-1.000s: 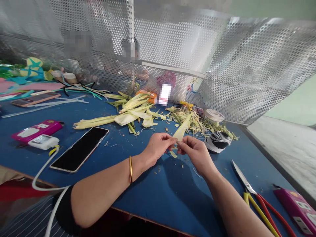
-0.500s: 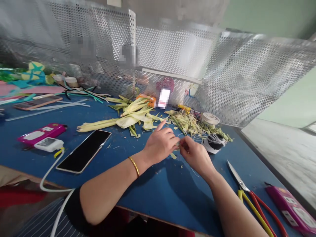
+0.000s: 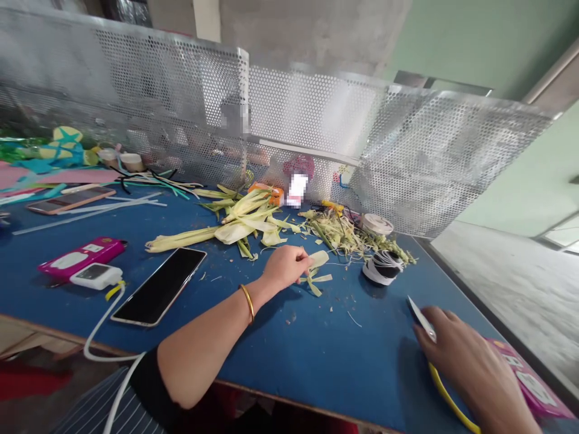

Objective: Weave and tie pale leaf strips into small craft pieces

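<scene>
A pale, tied strip of corn husk [image 3: 319, 259], its loose ends spread, is pinched between the thumb and fingers of my left hand [image 3: 286, 266], just above the blue table. At the right, my right hand [image 3: 461, 352] lies over the middle of a pair of scissors [image 3: 423, 322]. One blade shows ahead of the fingers and a yellow handle behind them; the red handle is covered. The fingertips are hidden, so whether they have closed around it does not show. A thin pale thread runs from near the husk towards a black-and-white spool of cord [image 3: 382, 269].
Long husks [image 3: 235, 226] and a heap of shredded husk [image 3: 339, 232] lie farther back. At the left are a black-screened phone [image 3: 160, 286] and a magenta device [image 3: 84, 259] with a white cable. Another magenta device [image 3: 536, 386] lies beyond my right hand. Perforated metal panels [image 3: 312, 114] stand behind.
My right hand has left the husk work beside my left hand and moved right onto the scissors. The husk strip in my left hand has come into clear view.
</scene>
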{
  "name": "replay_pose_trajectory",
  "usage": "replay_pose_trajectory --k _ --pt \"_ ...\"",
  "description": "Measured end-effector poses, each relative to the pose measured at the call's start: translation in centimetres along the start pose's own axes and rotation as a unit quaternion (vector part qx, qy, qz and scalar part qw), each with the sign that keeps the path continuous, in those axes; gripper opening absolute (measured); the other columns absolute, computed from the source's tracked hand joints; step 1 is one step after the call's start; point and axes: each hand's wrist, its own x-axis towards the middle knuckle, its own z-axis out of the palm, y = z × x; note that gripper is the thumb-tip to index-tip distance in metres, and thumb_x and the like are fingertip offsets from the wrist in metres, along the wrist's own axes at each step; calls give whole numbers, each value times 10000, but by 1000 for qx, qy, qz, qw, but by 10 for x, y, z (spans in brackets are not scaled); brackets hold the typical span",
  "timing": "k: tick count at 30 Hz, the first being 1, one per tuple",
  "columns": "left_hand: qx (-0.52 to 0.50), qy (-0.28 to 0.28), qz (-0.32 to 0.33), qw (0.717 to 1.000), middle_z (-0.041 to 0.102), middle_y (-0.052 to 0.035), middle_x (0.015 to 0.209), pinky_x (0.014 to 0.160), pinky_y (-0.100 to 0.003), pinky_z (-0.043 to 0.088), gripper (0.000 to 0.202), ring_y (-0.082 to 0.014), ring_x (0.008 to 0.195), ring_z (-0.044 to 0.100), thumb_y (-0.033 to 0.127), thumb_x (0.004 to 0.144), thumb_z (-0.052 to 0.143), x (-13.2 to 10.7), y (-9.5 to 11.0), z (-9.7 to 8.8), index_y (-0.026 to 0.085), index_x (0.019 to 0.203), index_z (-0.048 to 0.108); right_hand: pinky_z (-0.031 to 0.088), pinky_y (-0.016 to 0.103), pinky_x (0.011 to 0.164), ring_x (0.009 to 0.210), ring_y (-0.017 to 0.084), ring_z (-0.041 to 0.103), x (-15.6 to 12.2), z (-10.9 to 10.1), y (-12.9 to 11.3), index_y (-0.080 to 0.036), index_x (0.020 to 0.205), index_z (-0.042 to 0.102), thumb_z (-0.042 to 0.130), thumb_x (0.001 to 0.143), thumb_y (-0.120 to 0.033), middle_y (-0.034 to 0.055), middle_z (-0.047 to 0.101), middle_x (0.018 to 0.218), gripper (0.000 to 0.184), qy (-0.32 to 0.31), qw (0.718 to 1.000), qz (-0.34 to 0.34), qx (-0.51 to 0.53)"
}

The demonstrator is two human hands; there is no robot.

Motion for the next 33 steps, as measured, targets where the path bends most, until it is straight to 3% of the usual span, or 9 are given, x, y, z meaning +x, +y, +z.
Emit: replay_pose_trajectory --k 3,6,9,12,15,19,26,30,33 --pt "-9 8 -8 1000 719 -7 675 481 -233 398 256 -130 438 589 398 821 545 2 -3 3 206 671 624 483 432 617 729 333 690 -33 32 49 -221 852 649 373 867 -462 151 679 846 367 -86 996 29 -2" --pt "-20 9 -12 1000 719 -15 670 469 -224 384 262 -125 429 577 403 814 555 4 -5 5 200 668 634 518 438 734 865 334 699 -48 51 72 -142 1196 608 367 860 -396 214 647 1086 486 -42 999 17 2" --pt "-20 19 -7 1000 718 -14 674 474 -223 375 283 -120 428 567 418 821 546 5 -8 7 194 680 645 518 421 820 944 337 693 -42 53 74 -83 1291 559 420 821 -358 231 655 1070 563 -53 998 18 -1" --pt "3 38 -10 999 697 -5 634 490 -222 361 308 -112 434 543 425 831 535 6 -11 8 191 668 652 522 408 732 863 349 708 -27 46 70 -83 1272 590 497 755 -310 198 703 938 572 -129 991 34 -12" --pt "16 44 -12 999 665 1 581 511 -227 355 324 -112 442 526 421 837 532 7 -13 8 190 642 649 501 387 651 762 350 715 -22 39 67 -88 1227 619 494 733 -243 166 724 796 533 -135 988 72 -12" --pt "18 53 -14 998 643 3 554 509 -236 327 317 -117 452 511 403 828 539 7 -12 8 191 619 650 497 336 584 679 300 699 -41 31 67 -240 1140 672 545 770 -421 81 729 732 431 -87 979 95 156" --pt "-45 40 -7 998 679 -3 614 498 -228 327 297 -109 459 503 417 817 557 5 -8 12 189 665 673 478 299 521 547 167 542 -51 -1 0 -197 1227 618 686 679 -675 23 605 707 730 -117 837 96 527" --pt "-86 38 -17 995 670 2 615 474 -227 335 280 -105 440 479 413 808 566 3 -7 12 190 673 668 422 262 525 593 140 486 -25 -19 -47 -217 1191 583 724 666 -656 1 562 750 699 -173 810 -7 561" --pt "-119 30 -17 992 654 6 601 454 -226 336 282 -106 431 464 429 804 573 4 -7 12 190 696 676 403 262 578 642 143 458 -8 -24 -67 -213 1178 569 699 705 -645 -22 498 735 654 -192 822 -61 533"
